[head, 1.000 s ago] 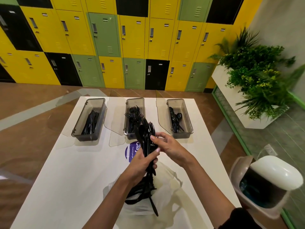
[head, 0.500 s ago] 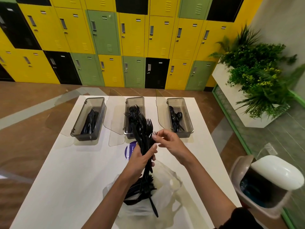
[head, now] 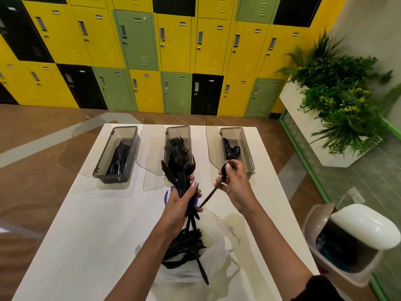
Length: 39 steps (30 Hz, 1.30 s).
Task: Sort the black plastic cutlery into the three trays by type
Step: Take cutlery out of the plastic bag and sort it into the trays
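Our left hand (head: 182,198) is wrapped round a thick bunch of black cutlery (head: 180,168). The bunch stands up in front of the middle tray (head: 178,127), the one with forks. Our right hand (head: 235,183) pinches one single piece (head: 209,195). Its head is up by our fingers and partly hidden, but we think we see fork points. Its handle slants down and left, toward the left hand. The piece hangs just in front of the right tray (head: 247,148), where spoons lie. If it is a fork, it must go left to the middle tray, and the right hand is nearer. Knives lie in the left tray (head: 102,164). More cutlery waits in the bag (head: 219,246).
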{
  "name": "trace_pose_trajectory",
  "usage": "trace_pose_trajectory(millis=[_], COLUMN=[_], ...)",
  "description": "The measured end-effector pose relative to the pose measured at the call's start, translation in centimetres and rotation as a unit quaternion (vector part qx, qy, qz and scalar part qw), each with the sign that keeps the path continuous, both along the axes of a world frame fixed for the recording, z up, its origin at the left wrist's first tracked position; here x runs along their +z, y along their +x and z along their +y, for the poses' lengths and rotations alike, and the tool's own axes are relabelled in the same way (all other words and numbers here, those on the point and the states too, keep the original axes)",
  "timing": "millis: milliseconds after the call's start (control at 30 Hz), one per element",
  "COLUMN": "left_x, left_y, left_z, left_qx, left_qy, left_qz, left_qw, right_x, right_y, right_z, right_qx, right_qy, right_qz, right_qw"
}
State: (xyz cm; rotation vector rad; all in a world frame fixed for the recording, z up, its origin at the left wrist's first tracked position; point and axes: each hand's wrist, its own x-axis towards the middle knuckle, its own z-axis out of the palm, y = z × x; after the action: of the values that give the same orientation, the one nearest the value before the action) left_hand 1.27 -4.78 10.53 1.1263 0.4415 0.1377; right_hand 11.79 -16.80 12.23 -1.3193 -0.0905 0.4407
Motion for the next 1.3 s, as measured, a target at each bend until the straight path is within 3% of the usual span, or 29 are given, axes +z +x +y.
trace_pose_trajectory(millis=[200,333,500,633,833,1033,1200,1300], left_x=[0.0,0.1,-0.4,-0.5,-0.7,-0.5,-0.1,0.2], left_y=[0.5,0.5,0.1,-0.1,0.2,-0.1,0.1,0.1], left_z=[-0.2,0.2,0.1,-0.1,0.0,0.1,-0.2,0.0], left_qx=[0.019,0.003,-0.053,-0.054,-0.033,-0.058,-0.091,-0.089], left_qy=[-0.036,-0.004,0.054,0.05,0.066,0.069,0.028,0.01], left_qz=[0.005,0.001,-0.015,-0.004,0.013,0.025,0.002,-0.007], left_qw=[0.999,1.0,0.997,0.997,0.997,0.996,0.995,0.996], right_x=[-0.6,-1.0,-1.0,-1.3,-1.4,0.0,0.4,0.0], right_y=[-1.5,-2.7,-2.6,-2.2,-1.2,0.4,-0.3,-0.7], right_z=[0.4,0.8,1.2,1.1,1.0,1.0,1.8,2.4], right_qx=[0.078,0.125,0.122,0.138,0.069,-0.058,0.051,0.054], right_qy=[-0.069,-0.127,-0.133,-0.141,-0.173,-0.016,-0.147,-0.139], right_qz=[0.036,0.019,0.02,0.006,-0.007,0.085,0.04,0.029], right_qw=[0.994,0.984,0.983,0.98,0.982,0.995,0.987,0.988])
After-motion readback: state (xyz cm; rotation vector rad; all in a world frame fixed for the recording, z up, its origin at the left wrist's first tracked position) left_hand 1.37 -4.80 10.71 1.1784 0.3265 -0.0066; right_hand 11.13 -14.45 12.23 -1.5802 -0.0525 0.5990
